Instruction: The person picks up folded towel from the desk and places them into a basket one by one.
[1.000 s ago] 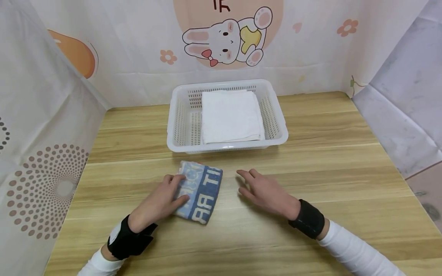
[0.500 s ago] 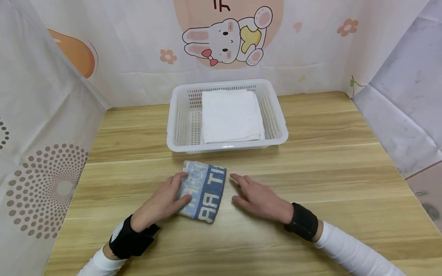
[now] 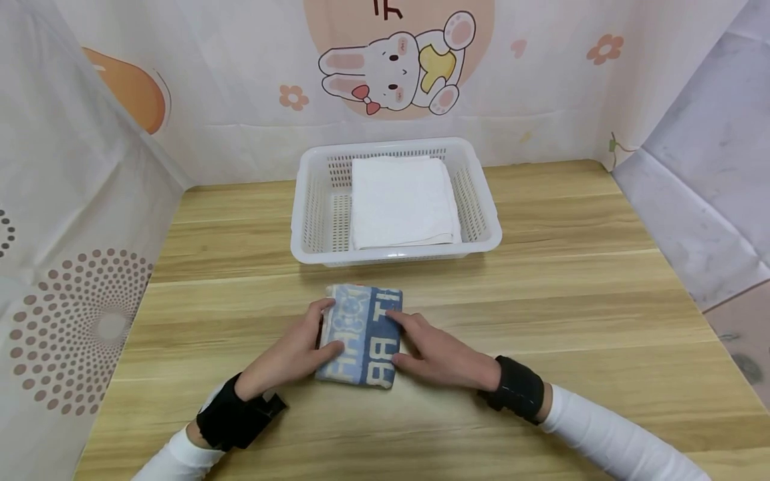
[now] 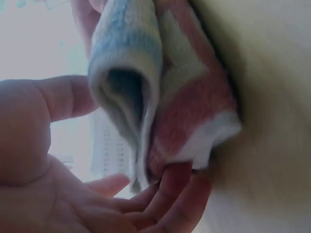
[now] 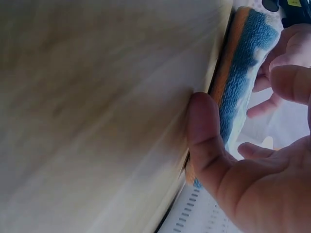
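A folded towel (image 3: pixel 359 337), blue with pale lettering on top, lies on the table in front of the basket. My left hand (image 3: pixel 299 351) grips its left side, thumb above. In the left wrist view, fingertips (image 4: pixel 177 177) reach the towel's red-and-white lower layer (image 4: pixel 189 116), while the thumb meets the blue fold. At the right edge is my right hand (image 3: pixel 442 354), with its index finger and thumb touching the towel. The right wrist view shows one finger (image 5: pixel 204 119) against the tabletop beside the towel's orange-and-blue edge (image 5: pixel 238 63).
A white perforated plastic basket (image 3: pixel 307 254) stands behind the towel, with a folded white cloth (image 3: pixel 403 204) inside. Around the wooden table (image 3: pixel 571 280) hang printed curtains (image 3: pixel 240 80) at the back and left. Both wrists wear black bands.
The towel has slid to the right and turned slightly straighter, with my left hand moving along on its side. My right hand has come leftward from bare table to the towel's right edge.
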`<state>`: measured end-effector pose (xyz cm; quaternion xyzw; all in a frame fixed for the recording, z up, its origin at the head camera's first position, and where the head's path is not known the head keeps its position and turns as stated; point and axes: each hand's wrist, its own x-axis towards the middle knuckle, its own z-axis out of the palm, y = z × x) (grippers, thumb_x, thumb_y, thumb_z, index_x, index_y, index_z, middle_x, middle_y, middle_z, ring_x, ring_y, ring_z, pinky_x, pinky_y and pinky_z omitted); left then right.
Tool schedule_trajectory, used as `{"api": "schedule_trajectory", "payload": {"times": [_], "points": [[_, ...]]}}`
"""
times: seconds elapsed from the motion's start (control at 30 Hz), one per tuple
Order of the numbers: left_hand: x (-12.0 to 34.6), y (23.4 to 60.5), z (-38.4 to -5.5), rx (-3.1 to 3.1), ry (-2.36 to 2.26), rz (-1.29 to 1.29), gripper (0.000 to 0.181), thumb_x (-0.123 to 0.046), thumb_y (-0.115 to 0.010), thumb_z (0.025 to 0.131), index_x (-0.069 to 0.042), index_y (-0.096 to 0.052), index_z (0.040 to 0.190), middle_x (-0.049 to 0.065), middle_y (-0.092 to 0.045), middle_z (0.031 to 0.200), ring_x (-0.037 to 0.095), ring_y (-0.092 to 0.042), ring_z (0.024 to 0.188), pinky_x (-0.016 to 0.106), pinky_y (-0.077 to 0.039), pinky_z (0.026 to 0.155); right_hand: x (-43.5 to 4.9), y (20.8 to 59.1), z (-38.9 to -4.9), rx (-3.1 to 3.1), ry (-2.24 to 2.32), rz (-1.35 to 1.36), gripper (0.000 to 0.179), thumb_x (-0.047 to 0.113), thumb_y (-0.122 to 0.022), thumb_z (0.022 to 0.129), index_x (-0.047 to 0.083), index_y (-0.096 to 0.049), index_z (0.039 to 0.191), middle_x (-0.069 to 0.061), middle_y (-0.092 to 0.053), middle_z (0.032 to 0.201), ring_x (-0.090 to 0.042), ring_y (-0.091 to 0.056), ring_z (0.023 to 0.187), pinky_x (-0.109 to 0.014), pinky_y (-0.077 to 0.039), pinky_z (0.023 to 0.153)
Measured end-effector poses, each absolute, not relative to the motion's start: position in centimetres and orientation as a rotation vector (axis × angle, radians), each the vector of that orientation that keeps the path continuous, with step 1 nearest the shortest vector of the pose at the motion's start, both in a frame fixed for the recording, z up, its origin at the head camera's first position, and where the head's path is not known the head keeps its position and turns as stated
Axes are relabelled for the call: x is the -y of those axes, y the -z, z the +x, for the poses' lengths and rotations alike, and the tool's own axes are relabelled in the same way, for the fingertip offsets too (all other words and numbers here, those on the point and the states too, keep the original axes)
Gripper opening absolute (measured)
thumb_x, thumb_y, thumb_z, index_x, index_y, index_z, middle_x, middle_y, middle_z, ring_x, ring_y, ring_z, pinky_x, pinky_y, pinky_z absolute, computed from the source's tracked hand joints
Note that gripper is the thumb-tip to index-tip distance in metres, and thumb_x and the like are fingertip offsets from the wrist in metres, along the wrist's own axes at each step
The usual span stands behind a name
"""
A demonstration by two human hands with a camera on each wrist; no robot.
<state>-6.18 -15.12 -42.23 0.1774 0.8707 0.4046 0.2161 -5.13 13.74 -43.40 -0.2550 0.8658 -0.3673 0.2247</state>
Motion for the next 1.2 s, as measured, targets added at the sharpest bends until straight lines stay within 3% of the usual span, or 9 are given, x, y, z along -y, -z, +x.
{"api": "schedule_trajectory", "payload": {"times": [0.23,0.43,0.57,0.67,0.8,0.97,1.07,1.2], "points": [[14.5,42.4,-6.1,-2.323,-1.262,0.434,0.079,-0.017,-0.065,0.096,-0.001,-0.013,0.153,0.027,-0.048,0.137,0.030,-0.052,0.122,0.046,-0.040,0.103,-13.5,43.3,-5.3,-2.236,1.186,-0.696,0.060,0.020,-0.062,0.099,0.009,-0.036,0.152,-0.011,-0.047,0.118,-0.017,-0.049,0.096,-0.026,-0.046,0.081],[14.3,42.3,-5.8,-2.255,-1.362,0.458,0.073,-0.012,-0.063,0.097,-0.003,-0.017,0.153,0.022,-0.048,0.137,0.023,-0.056,0.114,0.035,-0.044,0.096,-13.1,43.3,-5.4,-2.082,1.403,-0.540,0.046,0.011,-0.064,0.095,0.002,-0.053,0.139,-0.017,-0.048,0.122,-0.019,-0.055,0.096,-0.025,-0.049,0.077],[14.4,42.5,-5.6,-2.232,-1.365,0.461,0.066,-0.010,-0.062,0.097,-0.004,-0.024,0.151,0.018,-0.054,0.116,0.017,-0.055,0.091,0.028,-0.045,0.079,-13.1,43.4,-5.2,-2.099,1.491,-0.480,0.040,0.007,-0.068,0.092,0.001,-0.060,0.131,-0.017,-0.051,0.121,-0.020,-0.058,0.091,-0.025,-0.051,0.070],[14.5,42.5,-5.7,-2.109,-1.435,0.456,0.063,-0.006,-0.060,0.098,-0.006,-0.025,0.150,0.019,-0.057,0.110,0.015,-0.059,0.083,0.025,-0.048,0.070,-13.1,43.6,-5.0,-2.151,1.551,-0.438,0.035,0.006,-0.071,0.089,0.003,-0.065,0.123,-0.016,-0.052,0.116,-0.019,-0.058,0.087,-0.023,-0.050,0.069],[14.3,42.5,-5.9,-1.889,-1.537,0.426,0.060,-0.003,-0.057,0.098,-0.008,-0.026,0.149,0.025,-0.058,0.127,0.021,-0.067,0.100,0.031,-0.057,0.079,-13.1,43.7,-4.8,-2.186,1.619,-0.371,0.027,0.006,-0.073,0.088,0.003,-0.068,0.115,-0.013,-0.055,0.108,-0.017,-0.056,0.081,-0.022,-0.047,0.065],[14.1,42.4,-5.8,-1.863,-1.519,0.432,0.055,-0.005,-0.056,0.100,-0.010,-0.030,0.149,0.022,-0.053,0.135,0.024,-0.066,0.107,0.031,-0.055,0.084,-13.1,43.5,-4.7,-2.082,1.716,-0.282,0.037,0.003,-0.072,0.088,-0.004,-0.051,0.118,-0.012,-0.056,0.091,-0.014,-0.052,0.068,-0.024,-0.044,0.056],[14.0,42.1,-5.6,-1.975,-1.451,0.499,0.051,-0.009,-0.058,0.100,-0.014,-0.038,0.146,0.015,-0.047,0.144,0.023,-0.056,0.122,0.035,-0.048,0.097,-13.2,43.2,-4.8,-1.964,1.766,-0.215,0.048,0.001,-0.071,0.089,-0.003,-0.042,0.126,-0.016,-0.055,0.100,-0.015,-0.057,0.074,-0.025,-0.048,0.061],[13.8,41.4,-5.2,-2.066,-1.392,0.589,0.047,-0.012,-0.060,0.099,-0.019,-0.044,0.143,0.008,-0.039,0.153,0.026,-0.034,0.141,0.049,-0.032,0.110,-13.4,42.6,-5.0,-1.763,1.802,-0.139,0.057,0.003,-0.068,0.090,0.003,-0.039,0.138,-0.021,-0.055,0.123,-0.020,-0.064,0.095,-0.028,-0.052,0.077]]}}
